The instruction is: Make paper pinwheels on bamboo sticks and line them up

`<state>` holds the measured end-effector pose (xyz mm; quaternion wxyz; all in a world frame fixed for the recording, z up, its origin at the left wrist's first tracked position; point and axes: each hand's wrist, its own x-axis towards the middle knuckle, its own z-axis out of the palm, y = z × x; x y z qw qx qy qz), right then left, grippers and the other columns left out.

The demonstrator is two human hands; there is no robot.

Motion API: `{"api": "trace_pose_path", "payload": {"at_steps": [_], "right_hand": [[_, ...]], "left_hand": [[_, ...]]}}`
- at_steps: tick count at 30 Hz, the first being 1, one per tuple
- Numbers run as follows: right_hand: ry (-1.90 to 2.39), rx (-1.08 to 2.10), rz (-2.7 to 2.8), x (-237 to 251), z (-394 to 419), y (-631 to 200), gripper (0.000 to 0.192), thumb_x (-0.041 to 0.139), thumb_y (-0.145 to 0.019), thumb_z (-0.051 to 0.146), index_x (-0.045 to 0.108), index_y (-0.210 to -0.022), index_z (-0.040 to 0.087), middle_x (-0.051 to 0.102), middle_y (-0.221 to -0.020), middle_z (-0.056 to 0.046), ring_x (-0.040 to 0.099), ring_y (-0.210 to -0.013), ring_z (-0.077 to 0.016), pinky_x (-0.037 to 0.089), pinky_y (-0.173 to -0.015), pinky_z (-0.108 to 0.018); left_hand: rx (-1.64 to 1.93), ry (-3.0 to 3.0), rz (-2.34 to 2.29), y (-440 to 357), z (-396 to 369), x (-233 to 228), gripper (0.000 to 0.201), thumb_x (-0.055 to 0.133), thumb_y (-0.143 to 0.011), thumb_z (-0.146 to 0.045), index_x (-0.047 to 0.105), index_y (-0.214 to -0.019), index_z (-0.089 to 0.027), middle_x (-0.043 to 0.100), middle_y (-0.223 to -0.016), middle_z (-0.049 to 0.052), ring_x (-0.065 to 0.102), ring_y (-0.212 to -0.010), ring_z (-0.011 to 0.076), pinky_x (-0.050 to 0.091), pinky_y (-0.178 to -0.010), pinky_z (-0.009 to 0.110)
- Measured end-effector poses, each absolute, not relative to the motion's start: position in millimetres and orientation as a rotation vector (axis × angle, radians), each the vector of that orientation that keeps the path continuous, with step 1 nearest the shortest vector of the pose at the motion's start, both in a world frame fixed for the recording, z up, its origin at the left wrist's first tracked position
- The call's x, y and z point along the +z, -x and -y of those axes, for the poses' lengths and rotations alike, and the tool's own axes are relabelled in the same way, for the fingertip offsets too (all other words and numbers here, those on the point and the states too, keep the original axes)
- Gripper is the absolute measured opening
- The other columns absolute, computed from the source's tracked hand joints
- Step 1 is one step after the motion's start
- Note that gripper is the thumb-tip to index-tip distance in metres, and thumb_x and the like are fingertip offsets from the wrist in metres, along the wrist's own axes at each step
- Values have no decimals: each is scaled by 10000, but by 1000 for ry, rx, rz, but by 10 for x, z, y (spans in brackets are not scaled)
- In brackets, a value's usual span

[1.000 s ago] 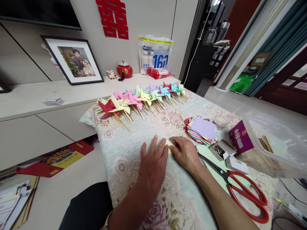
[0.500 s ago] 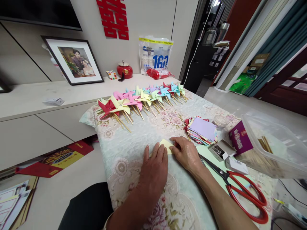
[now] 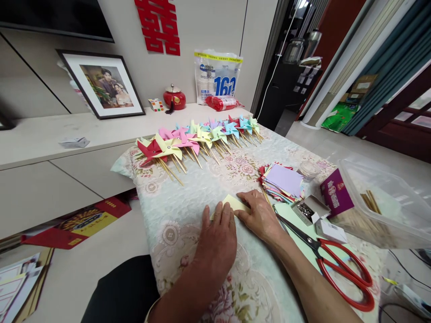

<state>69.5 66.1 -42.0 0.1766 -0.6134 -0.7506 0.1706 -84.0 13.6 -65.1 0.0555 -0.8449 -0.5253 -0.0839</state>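
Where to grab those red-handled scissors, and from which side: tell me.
Probably the closed blades, taken from above. The scissors lie flat on the table, handle loops pointing away from the right hand, so the blades are its nearest part.

A row of paper pinwheels (image 3: pixel 198 139) lies along the far edge of the flowered tablecloth (image 3: pixel 188 179). Near the right side are a stack of coloured paper squares (image 3: pixel 283 181), red scissors (image 3: pixel 340 269) and a clear plastic box (image 3: pixel 380 202). A framed photo (image 3: pixel 103 85) leans against the wall.
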Motion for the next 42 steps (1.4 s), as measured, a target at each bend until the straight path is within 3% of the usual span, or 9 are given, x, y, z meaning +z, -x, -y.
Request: {"api": "trace_pose_path", "payload": {"at_steps": [5,15,27,35,42], "right_hand": [[1752,500,2139,-418,-671,-702,471,706,-835,293,641,-1285,170,632,-1087,-111,576,-1033,-264,445,-906,-359],[1814,553,2160,-339,-661,-656,595,726,-822,317,579,-1373,147,609,-1142,-143,546,-1067,-291,420,-954,-402],[1707,646,2053,-422,-695,-759,513,704,-791,162,636,-1299,141,657,-1069,-97,573,-996,-256,437,-887,-372],[1691,643,1965,-419,-693,-746,367,662,-832,215,689,-1188,130,702,-989,-82,612,-938,-242,457,-852,-364],[1664,708,1904,-438,-681,-757,417,666,-780,198,681,-1191,133,704,-895,-54,622,-789,-205,463,-761,-335]], "left_hand": [[-276,2507,1631,840,-91,-630,484,416,-888,-22,625,-1321,-77,628,-1371,171,479,-1354,385,398,-1095,631],[-275,2506,1639,834,-63,-543,402,456,-884,-8,696,-1201,-65,695,-1222,158,555,-1268,380,409,-1100,613],[-306,2363,1558,809,-15,-590,340,508,-885,-61,730,-1143,-40,724,-1183,177,661,-1096,329,496,-1033,550],[-405,2330,1580,805,-23,-602,325,505,-889,-37,743,-1109,-65,737,-1148,160,669,-1073,315,495,-1028,549],[-480,2411,1635,842,-49,-583,308,514,-902,-39,713,-1136,-64,730,-1142,154,658,-1088,318,477,-1028,576]]}}
